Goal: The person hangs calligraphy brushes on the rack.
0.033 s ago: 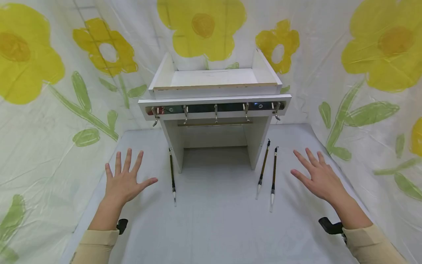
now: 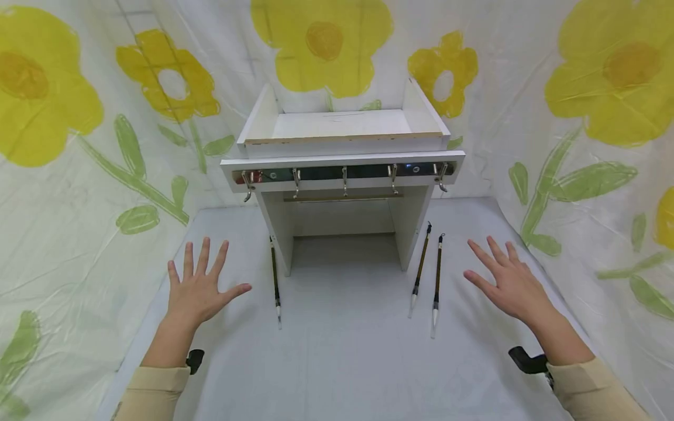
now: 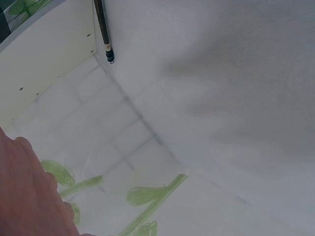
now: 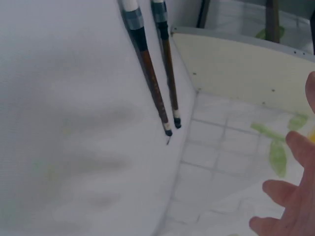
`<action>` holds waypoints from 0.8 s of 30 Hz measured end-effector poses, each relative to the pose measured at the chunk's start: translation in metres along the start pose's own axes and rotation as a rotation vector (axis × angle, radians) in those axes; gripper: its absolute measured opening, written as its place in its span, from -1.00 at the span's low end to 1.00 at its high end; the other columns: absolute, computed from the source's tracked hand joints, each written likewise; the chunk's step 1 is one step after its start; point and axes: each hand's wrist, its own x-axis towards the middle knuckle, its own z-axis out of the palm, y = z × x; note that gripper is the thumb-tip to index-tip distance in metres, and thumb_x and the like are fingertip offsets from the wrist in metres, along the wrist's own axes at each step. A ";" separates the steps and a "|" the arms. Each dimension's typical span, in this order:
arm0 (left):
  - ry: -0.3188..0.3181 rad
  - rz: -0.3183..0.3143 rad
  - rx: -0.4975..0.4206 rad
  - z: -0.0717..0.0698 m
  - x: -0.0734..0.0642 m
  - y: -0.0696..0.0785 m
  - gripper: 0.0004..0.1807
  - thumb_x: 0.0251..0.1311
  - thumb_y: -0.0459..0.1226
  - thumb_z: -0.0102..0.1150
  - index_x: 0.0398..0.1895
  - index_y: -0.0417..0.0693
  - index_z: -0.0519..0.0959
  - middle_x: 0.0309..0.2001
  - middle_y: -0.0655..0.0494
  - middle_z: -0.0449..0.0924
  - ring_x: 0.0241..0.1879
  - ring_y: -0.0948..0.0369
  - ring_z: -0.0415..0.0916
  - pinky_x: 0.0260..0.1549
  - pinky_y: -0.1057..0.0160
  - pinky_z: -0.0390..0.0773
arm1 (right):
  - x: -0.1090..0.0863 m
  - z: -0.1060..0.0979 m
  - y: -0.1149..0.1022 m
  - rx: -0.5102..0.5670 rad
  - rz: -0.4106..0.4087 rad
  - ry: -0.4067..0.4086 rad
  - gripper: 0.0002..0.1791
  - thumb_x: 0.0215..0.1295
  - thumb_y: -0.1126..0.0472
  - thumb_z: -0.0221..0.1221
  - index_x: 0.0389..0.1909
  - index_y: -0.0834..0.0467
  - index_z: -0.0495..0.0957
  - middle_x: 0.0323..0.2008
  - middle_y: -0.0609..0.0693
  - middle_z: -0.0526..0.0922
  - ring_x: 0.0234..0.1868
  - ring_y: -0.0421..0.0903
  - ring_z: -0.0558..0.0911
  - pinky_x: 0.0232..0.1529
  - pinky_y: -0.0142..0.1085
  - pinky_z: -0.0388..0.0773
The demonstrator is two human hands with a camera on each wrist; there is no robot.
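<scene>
My left hand point(image 2: 197, 292), fingers spread and holding nothing, hovers over the left side of the table. The nearest thing to it is a calligraphy brush point(image 2: 275, 280), lying beside the left panel of a white shelf stand point(image 2: 342, 146). My right hand point(image 2: 511, 286) is also spread and empty, at the right. Two more calligraphy brushes lie between it and the stand: an inner brush point(image 2: 420, 269) and an outer brush point(image 2: 437, 286). All three have dark handles with hanging loops at the far end and white tips towards me. A metal rail with several hooks point(image 2: 344, 180) runs along the stand's front.
A pale cloth covers the table point(image 2: 342, 351). Behind and on both sides hangs a white curtain point(image 2: 526, 117) printed with yellow flowers. The stand has an open-topped tray point(image 2: 342, 123) above the rail and an open space between its side panels.
</scene>
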 end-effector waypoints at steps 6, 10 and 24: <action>0.003 -0.002 -0.025 -0.001 0.000 -0.001 0.21 0.14 0.52 -0.05 0.65 0.26 -0.38 0.63 -0.08 -0.59 0.55 -0.22 -0.73 0.32 -0.57 -0.52 | 0.001 -0.001 -0.002 0.010 0.005 -0.010 -0.15 0.47 -0.33 -0.01 0.63 -0.23 -0.13 0.59 0.32 -0.11 0.50 0.58 -0.15 0.20 0.63 0.02; -0.007 -0.004 -0.057 -0.004 0.003 0.002 0.19 0.17 0.50 -0.06 0.65 0.24 -0.38 0.62 -0.06 -0.63 0.55 -0.22 -0.75 0.31 -0.58 -0.48 | 0.000 -0.003 -0.003 0.028 0.025 -0.029 -0.13 0.47 -0.34 -0.02 0.64 -0.20 -0.15 0.60 0.32 -0.13 0.51 0.57 -0.15 0.03 0.59 0.28; -0.034 0.002 -0.218 -0.010 0.027 0.022 0.09 0.30 0.44 -0.16 0.63 0.26 -0.47 0.61 -0.03 -0.65 0.52 -0.26 -0.78 0.36 -0.53 -0.48 | 0.012 0.005 -0.005 0.226 0.065 -0.037 -0.10 0.46 -0.32 0.03 0.62 0.05 -0.01 0.53 0.38 0.10 0.45 0.49 0.17 0.28 0.47 0.19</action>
